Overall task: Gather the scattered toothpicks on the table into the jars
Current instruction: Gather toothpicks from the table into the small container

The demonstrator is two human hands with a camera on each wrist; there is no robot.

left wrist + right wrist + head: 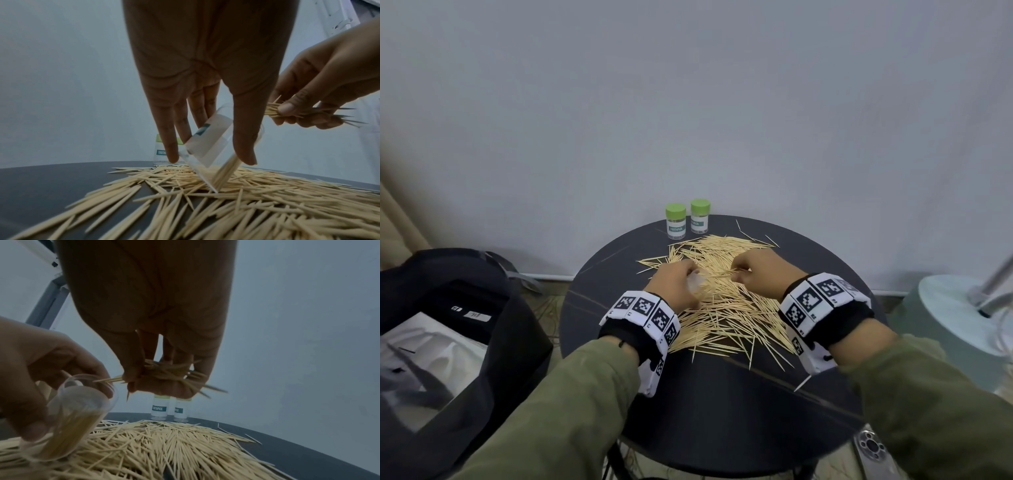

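Observation:
A heap of pale wooden toothpicks (726, 308) covers the middle of the round dark table (722, 404). My left hand (676, 281) grips an open clear jar (209, 142), tilted with its base on the heap and some toothpicks inside; the jar (76, 415) also shows in the right wrist view. My right hand (753, 270) pinches a bundle of toothpicks (164, 373) just right of the jar's mouth, the bundle (287, 111) lying roughly level. Two capped jars with green lids (676, 221) (700, 216) stand at the table's far edge.
A grey wall rises right behind the table. A black bag (448, 342) with white contents sits on the floor to the left. A pale green round stand (955, 329) with a metal pole is at the right. Stray toothpicks (756, 238) lie near the far edge.

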